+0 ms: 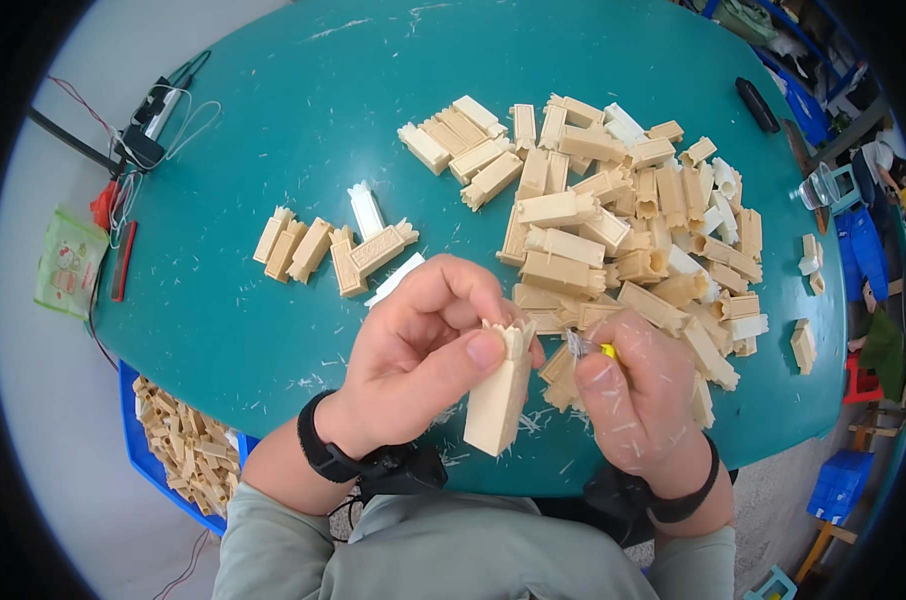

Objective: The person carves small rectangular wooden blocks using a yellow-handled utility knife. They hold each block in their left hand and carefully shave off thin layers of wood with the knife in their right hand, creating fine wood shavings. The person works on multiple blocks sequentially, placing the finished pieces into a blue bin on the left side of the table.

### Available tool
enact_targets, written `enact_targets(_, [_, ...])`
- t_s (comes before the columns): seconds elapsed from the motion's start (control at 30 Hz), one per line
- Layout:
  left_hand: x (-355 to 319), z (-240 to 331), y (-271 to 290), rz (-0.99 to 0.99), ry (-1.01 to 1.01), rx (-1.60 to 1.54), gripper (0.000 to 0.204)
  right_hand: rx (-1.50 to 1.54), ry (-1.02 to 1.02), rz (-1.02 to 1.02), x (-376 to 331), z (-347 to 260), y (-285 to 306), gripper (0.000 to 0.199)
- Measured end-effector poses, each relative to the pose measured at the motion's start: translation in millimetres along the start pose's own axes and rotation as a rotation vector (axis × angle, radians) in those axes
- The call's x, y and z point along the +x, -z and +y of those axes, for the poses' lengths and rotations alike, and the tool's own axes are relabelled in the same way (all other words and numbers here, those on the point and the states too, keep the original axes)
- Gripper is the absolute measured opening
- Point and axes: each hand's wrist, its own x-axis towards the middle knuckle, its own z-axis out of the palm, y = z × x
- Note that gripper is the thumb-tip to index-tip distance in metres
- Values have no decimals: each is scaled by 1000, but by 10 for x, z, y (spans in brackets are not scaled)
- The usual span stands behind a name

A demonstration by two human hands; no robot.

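My left hand (423, 350) grips a beige plastic block (500, 395) with a notched top, held upright over the near edge of the round teal table (273, 130). My right hand (638, 395) is closed around a small tool with a yellow handle and a metal tip (579, 345). That tip sits right beside the top of the block. Both wrists wear black bands. White shavings dust my right hand and the table near it.
A big heap of beige and white blocks (633, 230) fills the table's right half. A smaller group of blocks (338, 245) lies left of centre. A blue crate of blocks (178, 440) stands on the floor at lower left. Cables and a green packet (68, 262) lie at far left.
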Motion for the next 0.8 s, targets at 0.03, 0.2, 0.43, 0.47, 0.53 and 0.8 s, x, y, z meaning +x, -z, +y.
enact_targets(0.03, [-4, 0, -10, 8, -5, 4, 13, 0, 1, -2, 1, -8, 1, 23])
enact_targets(0.2, [40, -30, 15, 165, -59, 467, 21, 15, -60, 15, 36, -59, -19, 21])
enact_targets(0.43, [132, 177, 247, 528, -177, 1531, 19, 8, -118, 47, 9, -45, -5, 23])
enact_targets(0.47, [86, 220, 328, 579, -146, 1669, 20, 22, -108, 52, 11, -45, -19, 23])
enact_targets(0.53, [65, 330, 430, 629, 48, 1779, 25, 34, -94, 58, 0, -26, -31, 23])
enact_targets(0.8, [117, 309, 580, 347, 171, 1957, 68, 36, -82, 76, 6, 12, -9, 22])
